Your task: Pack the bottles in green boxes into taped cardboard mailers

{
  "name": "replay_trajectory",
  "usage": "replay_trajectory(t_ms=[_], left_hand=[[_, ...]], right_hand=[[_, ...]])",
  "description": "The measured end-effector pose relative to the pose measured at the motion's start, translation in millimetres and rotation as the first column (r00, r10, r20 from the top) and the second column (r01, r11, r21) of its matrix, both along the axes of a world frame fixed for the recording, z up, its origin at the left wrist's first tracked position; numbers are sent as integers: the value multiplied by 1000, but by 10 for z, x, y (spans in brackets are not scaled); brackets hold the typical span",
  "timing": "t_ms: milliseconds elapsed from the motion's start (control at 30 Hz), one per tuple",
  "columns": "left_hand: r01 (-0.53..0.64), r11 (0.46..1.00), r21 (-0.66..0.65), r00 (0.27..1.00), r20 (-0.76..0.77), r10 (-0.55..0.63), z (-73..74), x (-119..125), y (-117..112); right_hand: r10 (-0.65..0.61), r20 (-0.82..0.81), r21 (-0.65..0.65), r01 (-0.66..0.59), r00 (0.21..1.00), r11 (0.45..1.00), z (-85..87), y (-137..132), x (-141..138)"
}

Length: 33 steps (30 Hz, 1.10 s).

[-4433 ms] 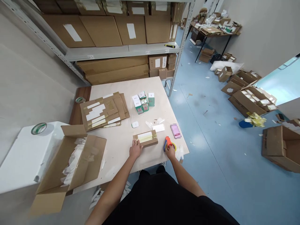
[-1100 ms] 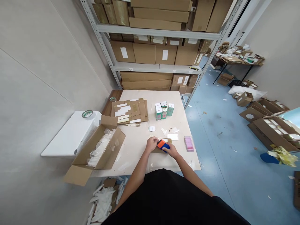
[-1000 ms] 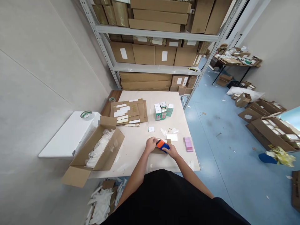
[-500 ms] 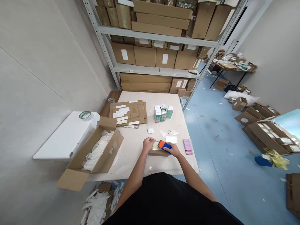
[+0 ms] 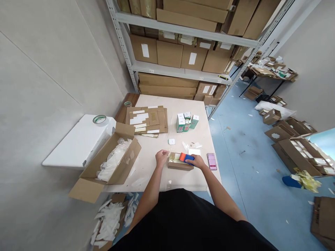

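Note:
A small flat cardboard box [image 5: 180, 164] lies near the front edge of the pale table [image 5: 157, 174]. My right hand [image 5: 198, 161] is closed round an orange and blue tape dispenser [image 5: 186, 158] that rests on top of the box. My left hand [image 5: 162, 157] sits at the box's left end, its fingers curled in a pinch; what it pinches is too small to make out.
A pink phone [image 5: 211, 161] lies right of the box. Flattened cartons [image 5: 147, 119] and small green-and-white boxes [image 5: 186, 122] sit farther back. An open carton of white bags [image 5: 113, 161] hangs off the table's left. Tape rolls [image 5: 99, 119] rest on a white stand. Shelves of cartons [image 5: 180, 52] stand behind.
Earlier the dispenser stood on the table right of the box; my right hand has since brought it onto the box. Over the last second it slid rightward along the top, and the camera tilted up.

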<state>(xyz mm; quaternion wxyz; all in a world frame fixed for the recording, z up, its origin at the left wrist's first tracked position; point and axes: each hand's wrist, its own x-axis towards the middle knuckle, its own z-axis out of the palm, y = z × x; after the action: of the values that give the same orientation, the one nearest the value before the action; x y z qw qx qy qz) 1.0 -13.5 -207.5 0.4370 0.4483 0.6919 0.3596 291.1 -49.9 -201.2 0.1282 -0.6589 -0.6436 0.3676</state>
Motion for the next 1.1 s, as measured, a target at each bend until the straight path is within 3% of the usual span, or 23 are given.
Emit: replay_trajectory(t_ms=[400, 633, 967, 1100], left_hand=[[-18, 989, -146, 999, -39, 13, -630, -206, -98], [-33, 959, -281, 999, 29, 43, -860, -200, -61], [21, 905, -425, 968, 235, 88, -1099, 118, -85], [-76, 861, -503, 954, 213, 209, -1231, 208, -130]], right_hand=[[83, 164, -26, -80, 983, 996, -73, 194, -248], [128, 220, -58, -118, 967, 991, -33, 277, -349], [142, 281, -104, -117, 949, 988, 19, 277, -416], [185, 328, -156, -140, 927, 978, 69, 302, -428]])
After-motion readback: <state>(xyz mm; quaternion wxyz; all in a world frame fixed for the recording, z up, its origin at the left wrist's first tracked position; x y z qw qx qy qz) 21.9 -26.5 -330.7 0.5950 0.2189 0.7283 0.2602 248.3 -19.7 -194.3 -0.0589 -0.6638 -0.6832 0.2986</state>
